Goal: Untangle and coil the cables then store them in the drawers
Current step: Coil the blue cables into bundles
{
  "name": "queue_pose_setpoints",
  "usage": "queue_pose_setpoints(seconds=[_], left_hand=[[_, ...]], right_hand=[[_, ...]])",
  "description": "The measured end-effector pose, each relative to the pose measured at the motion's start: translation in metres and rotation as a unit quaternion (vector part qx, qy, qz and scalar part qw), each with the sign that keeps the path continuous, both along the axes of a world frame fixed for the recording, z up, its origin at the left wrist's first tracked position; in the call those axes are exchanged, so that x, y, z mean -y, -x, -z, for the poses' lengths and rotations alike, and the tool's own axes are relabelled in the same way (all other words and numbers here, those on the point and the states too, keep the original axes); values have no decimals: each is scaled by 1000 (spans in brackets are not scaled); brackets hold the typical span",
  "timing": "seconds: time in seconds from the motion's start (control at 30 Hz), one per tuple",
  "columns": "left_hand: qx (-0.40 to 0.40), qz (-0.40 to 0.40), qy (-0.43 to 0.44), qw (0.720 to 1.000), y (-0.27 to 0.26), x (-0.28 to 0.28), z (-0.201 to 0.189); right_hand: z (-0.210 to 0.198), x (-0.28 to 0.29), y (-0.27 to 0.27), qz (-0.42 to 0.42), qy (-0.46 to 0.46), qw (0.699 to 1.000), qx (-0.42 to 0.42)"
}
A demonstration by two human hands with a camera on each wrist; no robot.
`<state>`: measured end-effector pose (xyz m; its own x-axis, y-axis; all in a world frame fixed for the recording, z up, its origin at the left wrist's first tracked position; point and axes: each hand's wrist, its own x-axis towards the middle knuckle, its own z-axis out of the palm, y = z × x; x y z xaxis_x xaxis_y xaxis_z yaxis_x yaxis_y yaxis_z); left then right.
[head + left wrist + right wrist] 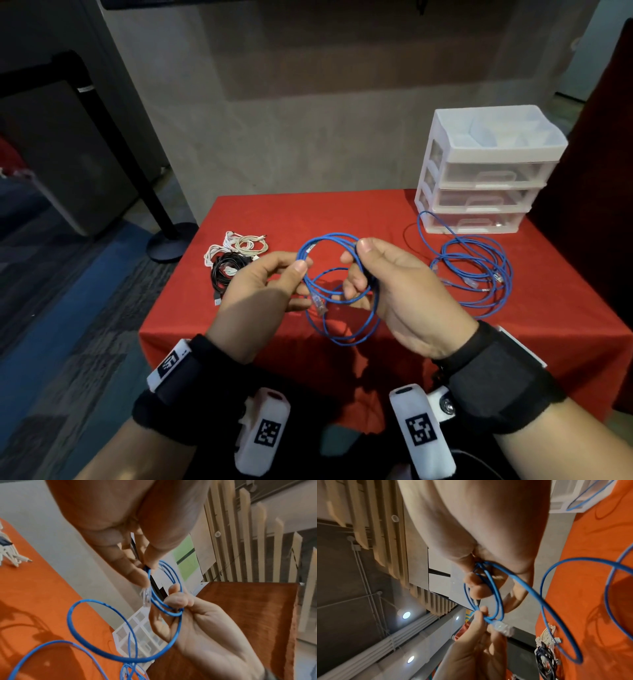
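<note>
Blue cable (337, 240) part-coiled above the bench (565, 325).
L hand (260, 284) fingers pinch its plug end; R hand (404, 291) fingers clamped on loops.

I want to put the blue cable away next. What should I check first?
1. Blue cable held in both hands: ok, left hand pinches it near the clear plug, right hand grips the loops.
2. Loops tidy: not ok, lower loops hang loose.
3. Plug end tucked in: not ok, it dangles free.
4. A drawer open: not ok, all three in the drawer unit look shut.
5. Other cables done: not ok, a second blue cable sprawls loose on the table.
</note>
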<state>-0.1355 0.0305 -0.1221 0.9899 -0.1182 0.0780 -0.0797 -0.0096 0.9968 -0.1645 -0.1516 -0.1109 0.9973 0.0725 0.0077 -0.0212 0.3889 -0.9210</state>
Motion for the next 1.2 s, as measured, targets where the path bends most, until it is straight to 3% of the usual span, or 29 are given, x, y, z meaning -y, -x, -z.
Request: queue_pose_setpoints(seconds=[0.1, 0.17, 0.27, 0.33, 0.4, 0.47, 0.57, 0.73, 0.97, 1.13, 1.2], left_hand=[[32, -26, -12, 999, -1, 4, 8], [106, -19, -98, 989, -1, 2, 12], [207, 7, -270, 940, -4, -5, 14], [213, 5, -275, 938, -5, -5, 15], [158, -18, -181, 970, -2, 3, 13], [46, -30, -32, 998, 3, 11, 8], [-63, 10, 121, 991, 5, 12, -1], [-119, 30, 272, 954, 10, 15, -10], [-171, 82, 345, 919, 15, 18, -12], [-196, 187, 319, 908, 14, 10, -18], [-189, 186, 280, 922, 13, 13, -20]], right_hand=[[3, -3, 2, 15, 33, 999, 23], [5, -3, 2, 33, 67, 996, 51], [3, -3, 3, 48, 103, 991, 68], [-3, -4, 3, 42, 72, 995, 51], [-9, -4, 5, 13, 3, 1000, 28], [-12, -5, 7, -28, -61, 998, 15], [-9, -5, 8, -41, -125, 991, -4], [-4, -6, 10, -35, -138, 990, -6], [-2, 1, 5, -13, -100, 995, -5], [-3, 8, -5, 48, 78, 993, 74], [-4, 7, -7, 48, 107, 988, 97]])
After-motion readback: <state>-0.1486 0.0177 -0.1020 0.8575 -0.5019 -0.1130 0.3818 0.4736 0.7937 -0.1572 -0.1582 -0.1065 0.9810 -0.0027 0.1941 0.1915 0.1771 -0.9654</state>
